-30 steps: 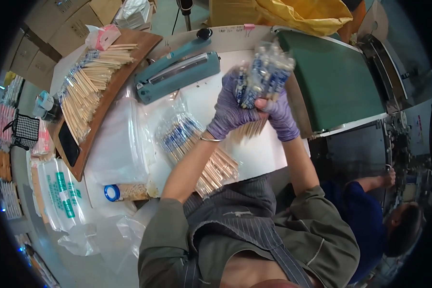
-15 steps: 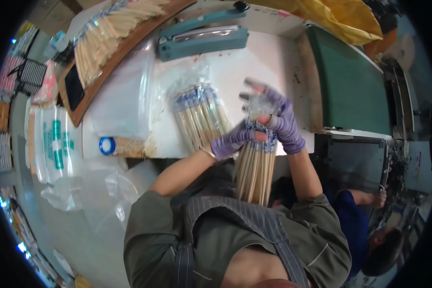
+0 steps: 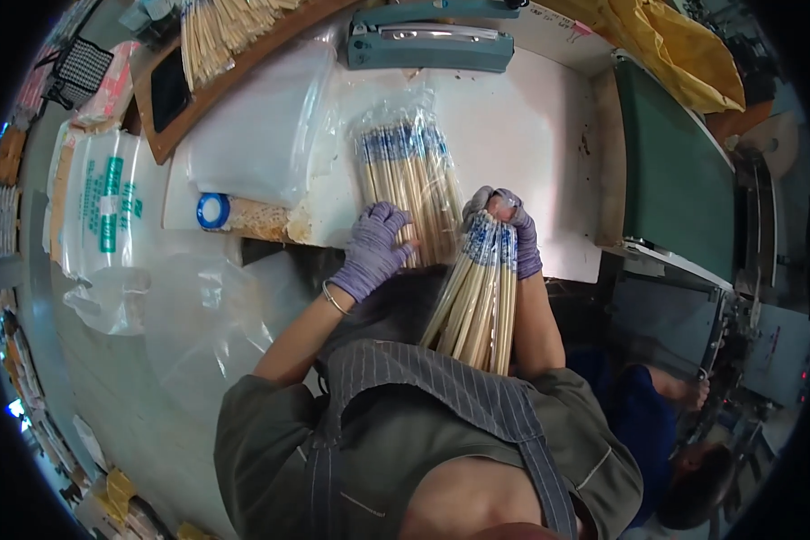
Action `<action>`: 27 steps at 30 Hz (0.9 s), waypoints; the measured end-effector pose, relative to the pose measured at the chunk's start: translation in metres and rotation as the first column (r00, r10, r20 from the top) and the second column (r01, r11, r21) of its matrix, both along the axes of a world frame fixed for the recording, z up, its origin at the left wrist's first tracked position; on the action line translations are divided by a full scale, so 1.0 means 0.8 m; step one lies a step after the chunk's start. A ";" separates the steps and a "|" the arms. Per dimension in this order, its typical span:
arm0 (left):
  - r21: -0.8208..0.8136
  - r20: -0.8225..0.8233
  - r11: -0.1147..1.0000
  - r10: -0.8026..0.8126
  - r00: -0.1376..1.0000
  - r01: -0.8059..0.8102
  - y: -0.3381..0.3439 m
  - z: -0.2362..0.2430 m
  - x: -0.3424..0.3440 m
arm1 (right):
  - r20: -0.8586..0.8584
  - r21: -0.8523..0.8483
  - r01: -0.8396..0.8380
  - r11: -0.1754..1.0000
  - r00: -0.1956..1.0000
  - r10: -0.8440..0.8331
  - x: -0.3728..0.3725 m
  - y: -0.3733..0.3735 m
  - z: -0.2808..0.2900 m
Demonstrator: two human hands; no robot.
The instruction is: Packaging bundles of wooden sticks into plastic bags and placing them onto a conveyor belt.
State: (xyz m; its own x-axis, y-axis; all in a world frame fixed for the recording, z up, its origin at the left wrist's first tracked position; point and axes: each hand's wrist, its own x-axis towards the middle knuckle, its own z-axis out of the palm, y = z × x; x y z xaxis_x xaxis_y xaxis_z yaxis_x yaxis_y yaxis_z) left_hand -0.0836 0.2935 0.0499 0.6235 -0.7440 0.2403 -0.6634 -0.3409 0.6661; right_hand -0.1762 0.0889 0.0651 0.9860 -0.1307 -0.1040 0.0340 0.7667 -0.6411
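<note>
My right hand (image 3: pixel 513 225), in a purple fingerless glove, is closed around the gathered top of a clear bag of chopsticks (image 3: pixel 477 292). The chopsticks have blue-printed ends and hang down over my apron, their lower ends fanning out. Flat on the white table lies a second bag of chopsticks (image 3: pixel 414 180), its blue ends pointing away from me. Against that bag's lower left edge rests my left hand (image 3: pixel 374 249), gloved alike, fingers loosely apart and thumb out toward the chopsticks. It grips nothing that I can see.
A teal heat sealer (image 3: pixel 430 47) stands at the table's back. Clear plastic bags (image 3: pixel 256 126) are stacked left, beside a tape roll (image 3: pixel 212 211). More chopsticks (image 3: pixel 225 36) lie on a brown wooden board (image 3: pixel 243 85). A green-topped box (image 3: pixel 670 162) borders the right; a person (image 3: pixel 639 432) is beyond.
My left hand has left the held bag and moved left to the lying one. My right hand has closed over the held bag's top. The whole view has shifted.
</note>
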 end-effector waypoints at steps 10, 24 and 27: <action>-0.057 -0.277 0.985 0.143 0.950 -0.164 -0.028 -0.001 0.019 | 0.028 0.114 0.045 0.992 0.998 -0.049 0.003 0.010 0.010; -0.122 -0.383 0.946 -0.324 0.865 0.301 -0.028 0.099 -0.045 | 0.002 -0.945 0.138 0.297 0.909 -0.416 -0.119 0.110 0.052; -0.118 -0.407 0.890 -0.448 0.796 0.440 -0.010 0.085 -0.069 | 0.127 -0.988 0.155 -0.005 0.793 -0.596 -0.099 0.115 0.056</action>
